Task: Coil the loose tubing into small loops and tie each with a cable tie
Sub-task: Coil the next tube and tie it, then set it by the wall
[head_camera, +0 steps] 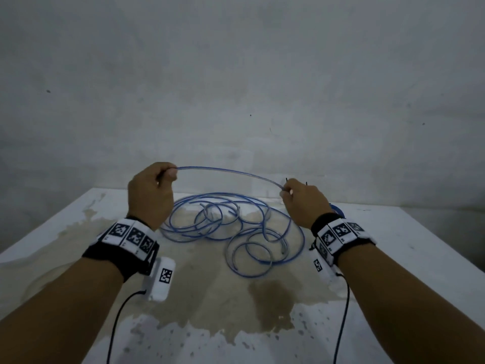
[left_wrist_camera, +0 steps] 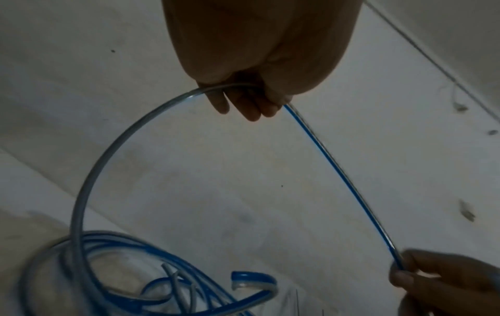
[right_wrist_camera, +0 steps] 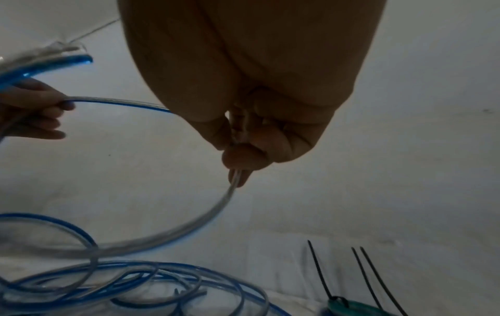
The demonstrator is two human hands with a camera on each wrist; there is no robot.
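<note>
The wall [head_camera: 236, 74] behind is grey and fills the top half of your head view. Below it is the white tabletop [head_camera: 393, 245], with a big brown stain [head_camera: 215, 279] spread over its middle and down toward the near edge.

On the stain, in the middle of the tabletop, lies the tubing [head_camera: 236, 227]. It is clear with a blue stripe, and it sits in a loose pile of many rings that cross over each other. One piece of it is lifted off the pile and hangs in the air between your two hands, in a soft arch.

Your left hand [head_camera: 151, 193] is up above the left side of the pile. Its fingers [left_wrist_camera: 243, 104] are curled round the tubing and hold it tight. From that hand the tubing bends down in a big curve to the pile.

Your right hand [head_camera: 301, 203] is up above the right side of the pile, toward the far edge. Its fingers [right_wrist_camera: 238, 158] pinch the tubing, and the tubing runs out below them and curves down to the pile.

Each wrist has a black band with white squares [head_camera: 131, 236] on it, and a thin wire hangs from each.

Near the far right part of the tabletop, black cable ties [right_wrist_camera: 378, 275] stick up out of a small round blue-green thing [right_wrist_camera: 351, 307]. They stand just beside your right hand.
</note>
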